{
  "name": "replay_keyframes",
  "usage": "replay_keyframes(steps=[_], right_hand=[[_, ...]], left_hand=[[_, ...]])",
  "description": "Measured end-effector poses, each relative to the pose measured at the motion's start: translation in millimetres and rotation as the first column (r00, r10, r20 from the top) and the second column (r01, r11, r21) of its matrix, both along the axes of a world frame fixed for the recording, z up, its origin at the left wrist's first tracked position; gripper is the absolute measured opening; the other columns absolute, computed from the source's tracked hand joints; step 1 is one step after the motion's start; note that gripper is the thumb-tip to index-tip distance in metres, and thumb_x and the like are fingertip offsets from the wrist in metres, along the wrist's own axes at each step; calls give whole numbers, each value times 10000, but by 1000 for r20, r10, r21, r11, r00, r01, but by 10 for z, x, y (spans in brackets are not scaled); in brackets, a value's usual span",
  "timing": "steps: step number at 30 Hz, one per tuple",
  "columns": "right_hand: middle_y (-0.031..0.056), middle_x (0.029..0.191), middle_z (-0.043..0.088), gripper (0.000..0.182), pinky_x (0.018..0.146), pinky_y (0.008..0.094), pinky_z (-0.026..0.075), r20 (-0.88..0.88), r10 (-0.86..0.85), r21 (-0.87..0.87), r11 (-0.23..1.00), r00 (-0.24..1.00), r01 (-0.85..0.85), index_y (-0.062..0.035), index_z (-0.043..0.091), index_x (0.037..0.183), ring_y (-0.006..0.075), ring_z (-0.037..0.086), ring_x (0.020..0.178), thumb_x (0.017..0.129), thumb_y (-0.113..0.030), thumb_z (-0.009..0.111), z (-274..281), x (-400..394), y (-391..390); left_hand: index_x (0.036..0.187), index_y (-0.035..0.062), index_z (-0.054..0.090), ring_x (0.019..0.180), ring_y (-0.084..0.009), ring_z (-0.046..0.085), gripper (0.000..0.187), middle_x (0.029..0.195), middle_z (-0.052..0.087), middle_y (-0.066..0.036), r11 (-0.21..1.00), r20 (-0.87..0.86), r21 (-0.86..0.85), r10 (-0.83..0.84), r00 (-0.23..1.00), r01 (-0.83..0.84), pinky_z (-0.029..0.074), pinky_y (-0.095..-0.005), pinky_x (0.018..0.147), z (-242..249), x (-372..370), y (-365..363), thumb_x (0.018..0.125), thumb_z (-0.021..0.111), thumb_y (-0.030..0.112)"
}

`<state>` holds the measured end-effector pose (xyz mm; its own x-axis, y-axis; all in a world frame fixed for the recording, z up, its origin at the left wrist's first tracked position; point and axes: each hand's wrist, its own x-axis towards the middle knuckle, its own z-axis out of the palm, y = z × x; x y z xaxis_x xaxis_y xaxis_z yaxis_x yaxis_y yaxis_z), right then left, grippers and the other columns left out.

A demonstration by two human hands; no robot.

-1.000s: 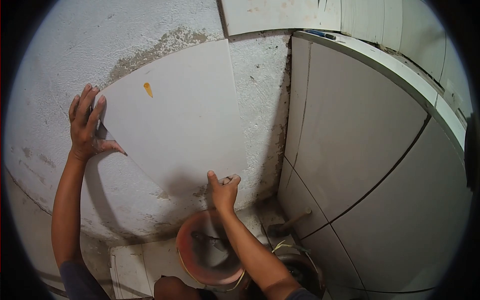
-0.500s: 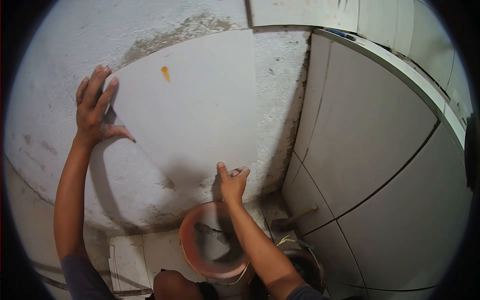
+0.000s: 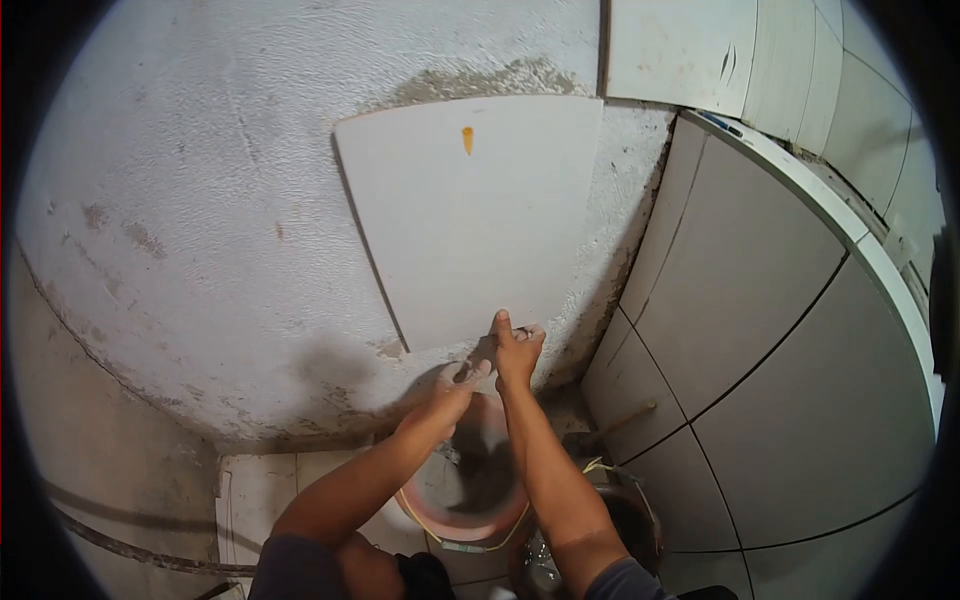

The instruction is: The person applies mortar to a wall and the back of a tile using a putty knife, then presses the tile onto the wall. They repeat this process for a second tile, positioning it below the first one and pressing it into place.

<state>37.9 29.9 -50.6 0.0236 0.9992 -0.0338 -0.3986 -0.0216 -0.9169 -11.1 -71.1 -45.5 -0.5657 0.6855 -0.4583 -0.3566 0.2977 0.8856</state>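
Observation:
A large white tile (image 3: 480,220) with a yellow-orange mark near its top leans against the rough white wall. My right hand (image 3: 518,352) is closed on its lower edge, thumb on the front face and fingers curled beneath. Just left of that, my left hand (image 3: 455,395) is below the tile's bottom edge, close to my right wrist. Its fingers are bent but apart, and no object shows in them. Beneath both hands stands a reddish bucket (image 3: 468,523) with grey material inside and a tool partly hidden by my left arm.
A second, dark bucket (image 3: 650,520) with a yellowish tied handle stands to the right, beside a stick-like handle (image 3: 625,422). Large grey tiles (image 3: 740,270) cover the right-hand partition, with a pale ledge (image 3: 800,165) on top. White tiles (image 3: 675,50) line the upper wall.
My left hand has left the tile's upper left edge and come down beside my right hand. The right hand keeps its hold at the bottom edge. The view has shifted left.

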Motion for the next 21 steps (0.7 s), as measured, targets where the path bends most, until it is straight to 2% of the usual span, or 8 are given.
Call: replay_keyframes(steps=[1,2,4,5,9,11,14,21], right_hand=[[-37,649,402,546,530,203,360,-22,-2,8,1000,1000,2,-15,361,954,64,385,588,727,-336,741,-6,-3,-11],[-36,649,402,544,532,205,362,-46,-5,15,1000,999,6,-15,364,955,67,386,587,728,-338,739,-13,-11,-24],[-28,650,416,548,521,211,370,-13,-25,11,1000,1000,25,-9,367,955,73,404,591,727,-342,738,-21,-21,-14],[-22,648,424,555,514,217,378,-50,-14,13,1000,999,14,-7,365,956,77,412,591,726,-348,738,-31,-29,-3],[-5,654,450,585,510,234,407,-27,17,-15,1000,1000,-17,-10,352,976,88,442,598,716,-362,740,-32,-9,-9],[-13,656,435,561,512,213,389,-29,20,-33,999,999,-21,-9,351,976,79,423,589,725,-328,740,-53,-12,-2],[-9,670,446,559,526,222,408,-23,51,-50,997,998,-52,-26,348,967,82,437,601,720,-339,741,-96,16,39],[24,736,500,631,562,274,455,45,102,-91,991,994,-97,-50,344,990,113,487,644,682,-423,751,-77,61,66]], left_hand=[[1215,45,458,984,-157,516,681,1018,568,-57,999,-123,-34,16,992,-21,388,-328,859,-44,10,49,763,615,530],[1215,45,458,984,-157,516,681,1018,568,-57,999,-121,-27,16,993,-20,388,-328,859,-78,-14,94,763,615,530],[1323,-58,239,1279,-234,289,932,1347,369,-164,984,15,177,3,1000,-6,208,-347,1042,-2,-50,259,727,658,524],[1285,-86,306,1234,-232,351,864,1309,419,-151,984,38,120,130,991,-134,255,-344,1016,26,-36,357,740,671,477],[1184,-98,449,1120,-226,461,729,1214,508,-153,939,73,219,255,964,-265,336,-333,947,102,-28,470,746,683,437],[1024,-87,578,971,-226,544,595,1072,592,-156,897,-153,304,379,912,-322,398,-328,861,174,15,449,746,686,428],[941,-86,613,905,-234,569,549,976,626,-161,864,-112,399,380,918,-308,416,-323,828,-48,-63,505,753,680,426],[936,-94,610,894,-235,565,559,961,626,-169,893,-110,340,349,931,-295,419,-329,807,-57,-73,522,763,667,434]])
